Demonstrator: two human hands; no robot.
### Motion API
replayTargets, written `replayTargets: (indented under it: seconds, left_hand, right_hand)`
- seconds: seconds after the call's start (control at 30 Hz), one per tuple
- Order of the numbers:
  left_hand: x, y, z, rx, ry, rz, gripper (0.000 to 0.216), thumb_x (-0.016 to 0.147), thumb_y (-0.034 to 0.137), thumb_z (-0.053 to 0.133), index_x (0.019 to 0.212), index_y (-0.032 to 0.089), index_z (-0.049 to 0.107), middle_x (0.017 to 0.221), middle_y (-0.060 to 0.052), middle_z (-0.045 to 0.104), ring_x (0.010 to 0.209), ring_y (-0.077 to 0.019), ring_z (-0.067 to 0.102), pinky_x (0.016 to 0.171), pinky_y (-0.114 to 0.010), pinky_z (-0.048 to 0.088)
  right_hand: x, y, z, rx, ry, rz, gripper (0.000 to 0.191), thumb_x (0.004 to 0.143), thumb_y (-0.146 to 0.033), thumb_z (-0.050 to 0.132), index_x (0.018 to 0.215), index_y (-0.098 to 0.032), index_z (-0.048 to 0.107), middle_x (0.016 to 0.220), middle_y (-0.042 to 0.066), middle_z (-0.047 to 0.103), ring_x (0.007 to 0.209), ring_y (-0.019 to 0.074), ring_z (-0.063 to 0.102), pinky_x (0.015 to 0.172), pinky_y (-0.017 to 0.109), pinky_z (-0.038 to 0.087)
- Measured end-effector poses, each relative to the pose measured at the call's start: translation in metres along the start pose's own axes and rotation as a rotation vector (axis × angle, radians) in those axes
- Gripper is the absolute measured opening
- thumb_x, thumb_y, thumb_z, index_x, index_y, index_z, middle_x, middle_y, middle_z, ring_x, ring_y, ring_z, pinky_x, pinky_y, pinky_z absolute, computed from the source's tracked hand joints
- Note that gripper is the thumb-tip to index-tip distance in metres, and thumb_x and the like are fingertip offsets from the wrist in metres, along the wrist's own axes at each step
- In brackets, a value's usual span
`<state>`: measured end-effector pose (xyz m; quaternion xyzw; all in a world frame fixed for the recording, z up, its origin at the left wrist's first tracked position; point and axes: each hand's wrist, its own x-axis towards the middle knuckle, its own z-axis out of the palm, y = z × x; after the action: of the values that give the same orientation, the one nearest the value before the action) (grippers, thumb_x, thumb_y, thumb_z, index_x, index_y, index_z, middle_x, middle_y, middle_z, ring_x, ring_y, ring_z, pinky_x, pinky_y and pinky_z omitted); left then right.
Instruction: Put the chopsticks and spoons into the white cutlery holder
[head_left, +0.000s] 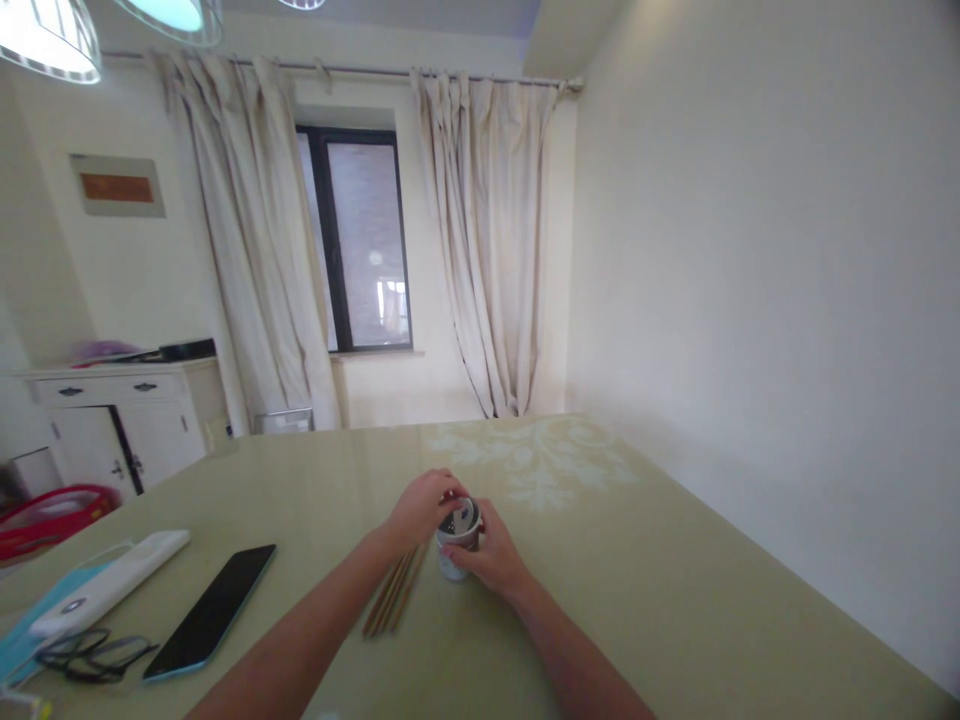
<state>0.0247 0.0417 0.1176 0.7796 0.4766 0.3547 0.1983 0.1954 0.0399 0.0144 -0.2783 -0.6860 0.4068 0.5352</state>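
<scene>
**Both hands on the small cup, mid-table**

While we look down the table, the small white cup (pixel 457 545) stands upright on the pale green tabletop (pixel 675 580), roughly centre, well clear of every edge. It has a round, smooth, ceramic-looking wall; something dark sits in its mouth, too small to identify.

Our right hand (pixel 491 555) wraps the cup's near-right side, fingers curled against the wall. We judge this a steadying grip, so the cup cannot slide on the glossy surface. Our left hand (pixel 424 505) comes over the rim from the left, fingertips bunched at the top as if pinching whatever sits there. Whether they actually close on it we cannot tell; the fingers hide the contact.

Just left of the cup, touching or nearly under the left wrist, lie several thin brown sticks (pixel 394 595), side by side and pointing away from us: chopsticks, by their shape. They are probably parked there to stay within reach.

Further out on the left:
- black phone (pixel 214 610), flat, glossy slab
- white case (pixel 112 585), long, rounded
- dark-framed glasses (pixel 90 655), folded at the near edge

The tabletop reflects light like glass, with a pale floral pattern (pixel 540 460) at the far end. Beyond are cream curtains (pixel 487 250), a dark window (pixel 360 240) and a white cabinet (pixel 127 410).
</scene>
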Motion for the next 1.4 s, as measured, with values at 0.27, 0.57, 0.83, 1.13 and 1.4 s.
replayTargets:
  seconds: [0.27,0.57,0.83,1.13,1.4]
  left_hand:
    - [-0.001,-0.001,-0.007,-0.147,0.12,0.032,0.011,0.083,0.029,0.063,0.085,0.022,0.071,0.084,-0.003,0.077,0.083,-0.0205,0.07,0.085,-0.034,0.054]
    - [-0.001,0.011,-0.048,-0.431,0.479,0.003,0.045,0.083,0.058,0.073,0.104,0.019,0.066,0.095,-0.006,0.077,0.089,-0.0206,0.072,0.081,-0.034,0.058]
    - [-0.036,-0.025,-0.059,-0.447,0.441,-0.395,0.069,0.076,0.083,0.058,0.1,0.019,0.067,0.078,-0.002,0.068,0.065,-0.0141,0.061,0.058,-0.023,0.045]
    - [-0.067,-0.114,-0.051,0.031,0.373,-0.659,0.053,0.088,0.069,0.037,0.081,0.021,0.058,0.074,-0.007,0.067,0.069,-0.0238,0.064,0.061,-0.033,0.045]
    - [-0.088,-0.145,-0.031,0.441,0.264,-0.642,0.032,0.095,0.021,0.04,0.118,0.014,0.06,0.116,-0.019,0.072,0.109,-0.0289,0.071,0.089,-0.035,0.05]
  right_hand:
    - [0.0,-0.009,-0.014,-0.069,0.06,0.023,0.103,0.063,-0.055,0.096,0.151,-0.025,0.05,0.149,0.015,0.057,0.136,0.036,0.056,0.113,0.052,0.046]
    - [0.065,-0.119,0.023,-0.683,0.009,-0.053,0.019,0.094,-0.035,0.073,0.085,-0.018,0.077,0.086,0.005,0.076,0.082,0.0194,0.067,0.08,0.029,0.045]
    - [0.101,-0.127,0.081,-0.655,-0.181,0.036,0.022,0.098,-0.024,0.064,0.087,-0.023,0.082,0.077,-0.001,0.08,0.071,0.0126,0.071,0.066,0.02,0.045]
    - [0.095,-0.106,0.076,-0.908,-0.292,0.144,0.035,0.087,-0.051,0.075,0.103,-0.02,0.081,0.104,0.014,0.082,0.098,0.0316,0.076,0.083,0.038,0.055]
    - [0.066,-0.1,-0.001,-0.977,-0.526,0.165,0.093,0.075,-0.079,0.073,0.145,-0.018,0.061,0.142,0.022,0.062,0.127,0.0419,0.062,0.101,0.052,0.052]
